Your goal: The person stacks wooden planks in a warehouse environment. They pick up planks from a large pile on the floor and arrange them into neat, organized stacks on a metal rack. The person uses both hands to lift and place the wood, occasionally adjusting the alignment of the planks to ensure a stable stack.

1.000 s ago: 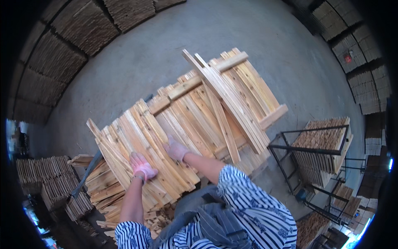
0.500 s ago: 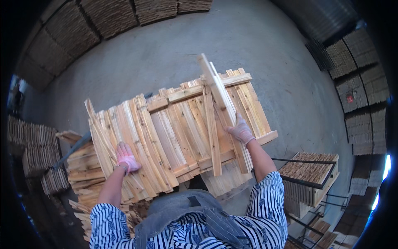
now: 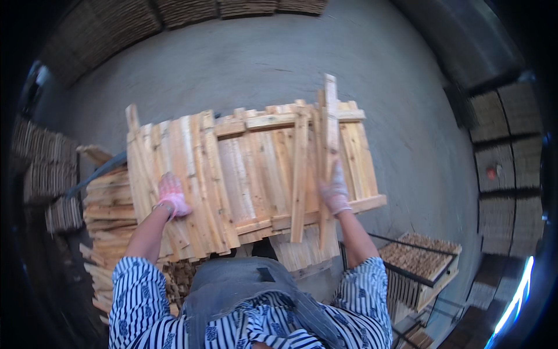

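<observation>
A layer of pale wooden slats [image 3: 247, 174] lies side by side in front of me, crossed by a far rail [image 3: 271, 121] and a near rail [image 3: 367, 203]. In a pink-stained glove, my left hand [image 3: 172, 196] rests flat with its fingers stretched over a heap of loose slats [image 3: 195, 157] on the left. My right hand [image 3: 335, 193], gloved too and slightly blurred, grips a long wooden slat [image 3: 331, 113] near its lower part. That slat points away from me over the far rail. Beside it, a single loose slat [image 3: 299, 174] lies across both rails.
Rough wood pieces [image 3: 110, 209] are piled at the left, by a blue-grey bar [image 3: 96, 174]. A black-framed rack of slats [image 3: 418, 256] stands at the lower right. Tall stacks [image 3: 505, 168] line the right side; grey floor [image 3: 401, 116] lies beyond the slats.
The slat in my right hand has swung from a leftward slant to nearly straight away from me. My left hand stays on the heap. The whole view has turned slightly.
</observation>
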